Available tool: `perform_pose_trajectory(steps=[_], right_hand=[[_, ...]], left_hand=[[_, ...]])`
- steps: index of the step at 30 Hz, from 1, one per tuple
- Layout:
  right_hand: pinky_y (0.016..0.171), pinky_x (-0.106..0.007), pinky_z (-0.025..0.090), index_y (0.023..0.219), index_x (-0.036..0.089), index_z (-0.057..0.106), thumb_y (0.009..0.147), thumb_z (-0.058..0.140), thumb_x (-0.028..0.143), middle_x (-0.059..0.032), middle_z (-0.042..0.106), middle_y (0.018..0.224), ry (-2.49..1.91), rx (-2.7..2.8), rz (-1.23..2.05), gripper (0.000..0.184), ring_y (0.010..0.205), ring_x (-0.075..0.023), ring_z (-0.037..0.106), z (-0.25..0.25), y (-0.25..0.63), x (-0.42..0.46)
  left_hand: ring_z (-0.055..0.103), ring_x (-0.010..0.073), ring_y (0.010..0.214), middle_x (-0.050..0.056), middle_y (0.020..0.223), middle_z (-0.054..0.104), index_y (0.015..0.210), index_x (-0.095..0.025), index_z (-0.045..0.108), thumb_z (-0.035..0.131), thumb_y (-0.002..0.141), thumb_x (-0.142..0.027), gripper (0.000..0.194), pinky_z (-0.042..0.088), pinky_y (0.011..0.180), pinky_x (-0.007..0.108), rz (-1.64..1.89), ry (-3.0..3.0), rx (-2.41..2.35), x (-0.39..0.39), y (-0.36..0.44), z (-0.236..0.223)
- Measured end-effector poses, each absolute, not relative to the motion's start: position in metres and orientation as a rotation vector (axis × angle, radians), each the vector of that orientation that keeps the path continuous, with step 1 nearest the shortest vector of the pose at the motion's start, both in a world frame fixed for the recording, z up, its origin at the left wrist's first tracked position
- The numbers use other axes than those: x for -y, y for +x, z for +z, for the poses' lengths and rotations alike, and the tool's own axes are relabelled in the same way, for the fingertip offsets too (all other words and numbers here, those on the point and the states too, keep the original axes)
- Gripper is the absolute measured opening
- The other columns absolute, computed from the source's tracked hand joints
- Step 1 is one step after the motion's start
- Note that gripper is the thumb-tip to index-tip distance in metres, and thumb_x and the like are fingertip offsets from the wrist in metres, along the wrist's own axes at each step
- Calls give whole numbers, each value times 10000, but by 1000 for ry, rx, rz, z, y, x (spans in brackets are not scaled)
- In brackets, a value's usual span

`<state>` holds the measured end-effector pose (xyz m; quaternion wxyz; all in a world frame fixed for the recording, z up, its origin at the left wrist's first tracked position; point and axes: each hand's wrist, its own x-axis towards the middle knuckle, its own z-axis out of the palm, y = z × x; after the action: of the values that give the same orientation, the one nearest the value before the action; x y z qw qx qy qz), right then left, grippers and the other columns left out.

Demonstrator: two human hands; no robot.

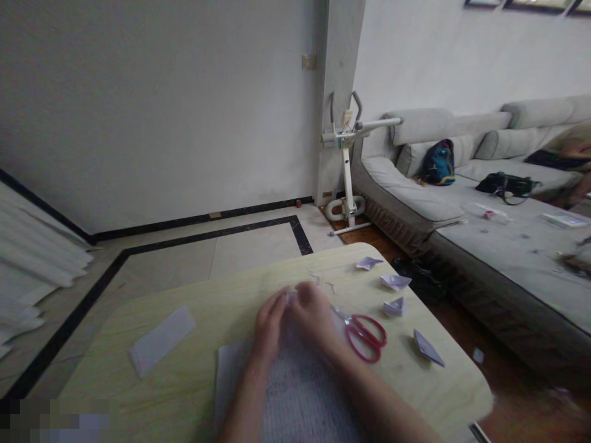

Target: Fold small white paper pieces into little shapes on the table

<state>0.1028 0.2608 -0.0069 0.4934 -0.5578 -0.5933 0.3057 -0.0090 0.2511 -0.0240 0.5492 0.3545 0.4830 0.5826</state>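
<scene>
Over the table's middle, my left hand and my right hand are close together, fingers closed on a small piece of white paper. Its shape is mostly hidden and blurred by motion. Beneath my hands and forearms lies a sheet-like pad with faint lines. Scissors with red handles rest just right of my right hand. Thin paper scraps lie beyond my fingers. Several folded paper boats stand along the table's right side. To the left is a flat rectangular piece of paper.
The pale wooden table has rounded corners. On the right a grey sofa holds a blue backpack and a black bag; part of a person shows there. White exercise equipment stands by the wall. A white curtain hangs left.
</scene>
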Motion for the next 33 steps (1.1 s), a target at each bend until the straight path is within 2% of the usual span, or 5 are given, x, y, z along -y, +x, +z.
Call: perform_pose_trajectory(steps=[15,28,33], right_hand=[[624,-250,471,791,166,682,798,632,295,-30,695,741,-1284,1385,956,139,692,-166,632,-6,109,-265],[613,-257,466,779,162,661,792,641,308,-30,676,724,-1260,1378,983,148,677,-168,617,-8,109,-267],[625,-259,458,820,173,621,815,608,287,-22,641,750,-1221,1403,934,114,699,-164,593,-14,108,-266]], left_hand=[[649,279,1048,133,1059,729,985,-116,736,721,725,-338,342,458,966,382,1404,679,-994,-249,-7,-12],[651,273,1035,133,1051,726,1015,-113,724,718,747,-303,328,451,973,389,1353,592,-850,-252,-7,-18],[644,251,1041,114,1069,718,1015,-132,717,720,759,-276,294,462,960,350,1329,571,-798,-252,-5,-18]])
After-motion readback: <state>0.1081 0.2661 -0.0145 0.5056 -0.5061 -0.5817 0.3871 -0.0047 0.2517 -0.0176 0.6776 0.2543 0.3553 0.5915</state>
